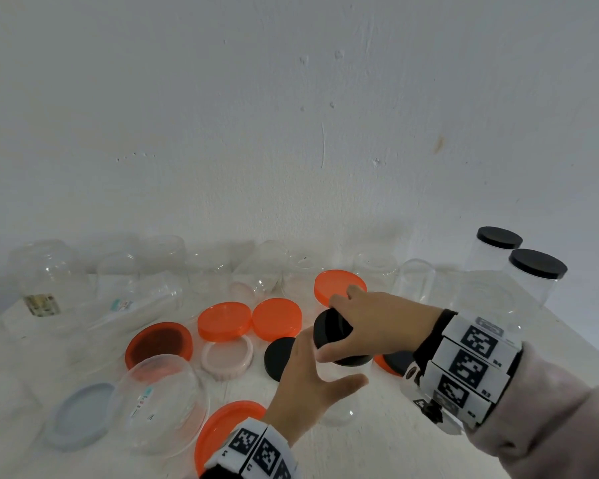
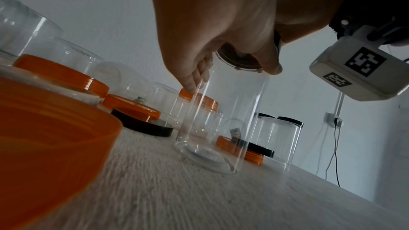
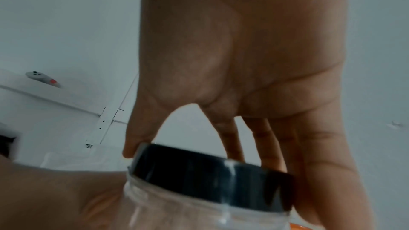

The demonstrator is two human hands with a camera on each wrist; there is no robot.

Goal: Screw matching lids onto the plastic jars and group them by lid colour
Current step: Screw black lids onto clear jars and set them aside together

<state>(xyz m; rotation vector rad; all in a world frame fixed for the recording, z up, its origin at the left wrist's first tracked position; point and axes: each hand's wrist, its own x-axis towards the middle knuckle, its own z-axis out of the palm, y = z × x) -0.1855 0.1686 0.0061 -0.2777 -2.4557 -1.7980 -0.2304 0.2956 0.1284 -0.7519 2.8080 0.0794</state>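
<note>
Jar in hand: a tall clear plastic jar [image 2: 223,121] stands upright on the tabletop [image 2: 199,204], near the middle of the front part, its base flat on the surface.
Black lid: a black lid [image 1: 338,337] sits on the mouth of this jar, tilted in the head view; whether its thread has caught cannot be told.
Right hand: the right hand [image 1: 377,323] comes down over the lid from above, thumb on the near rim and fingers [image 3: 234,139] on the far rim; its grip is closed around the black lid.
Left hand: the left hand [image 1: 305,385] clasps the jar's upper wall just under the lid, thumb on one side and fingers on the other; its grip is wrapped on the jar.
Loose black lid: another black lid [image 1: 279,357] lies flat on the tabletop just left of the held jar.
Orange lids: several orange lids [image 1: 277,318] lie scattered behind and to the left of the jar, one large one [image 1: 222,430] at the front edge under the left wrist.
Pale lids: a pinkish lid [image 1: 227,359] lies open side up left of the loose black lid; a grey lid [image 1: 78,414] lies towards the front left corner.
Finished jars: two clear jars with black lids [image 1: 536,264] stand together at the back right corner.
Open jars: many clear lidless jars [image 1: 49,271] stand or lie along the back edge and the left side.
</note>
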